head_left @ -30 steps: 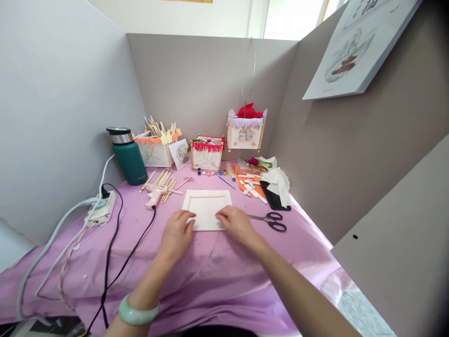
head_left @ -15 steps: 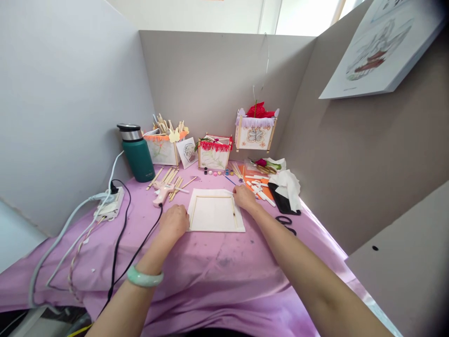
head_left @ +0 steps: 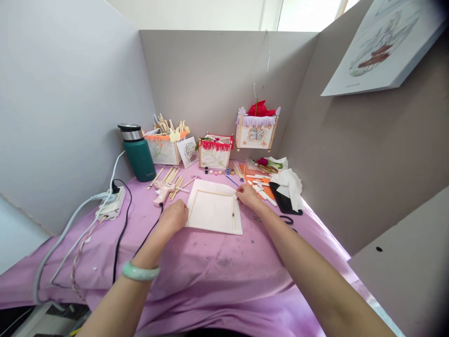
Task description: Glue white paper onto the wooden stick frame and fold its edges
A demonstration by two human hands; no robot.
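A white sheet point(head_left: 213, 210) with a frame of thin wooden sticks point(head_left: 214, 193) on it lies slightly turned on the purple cloth. My left hand point(head_left: 175, 216) grips the sheet's left edge, fingers pressed together. At the upper right corner, my right hand point(head_left: 247, 195) pinches the sheet by the frame. A pink glue gun point(head_left: 164, 191) rests beyond my left hand, beside loose wooden sticks point(head_left: 171, 176). Dark scissors point(head_left: 286, 219) lie partly hidden under my right forearm.
A green bottle point(head_left: 139, 154) and a power strip point(head_left: 111, 206) with cables stand at the left. Decorated boxes point(head_left: 214, 156) line the back. White strips point(head_left: 261, 191) on orange paper and crumpled white tissue point(head_left: 289, 185) lie at the right.
The sheet with its stick frame has turned a little clockwise, its upper left corner moving away from me. Both hands have shifted slightly with it. More of the scissors shows.
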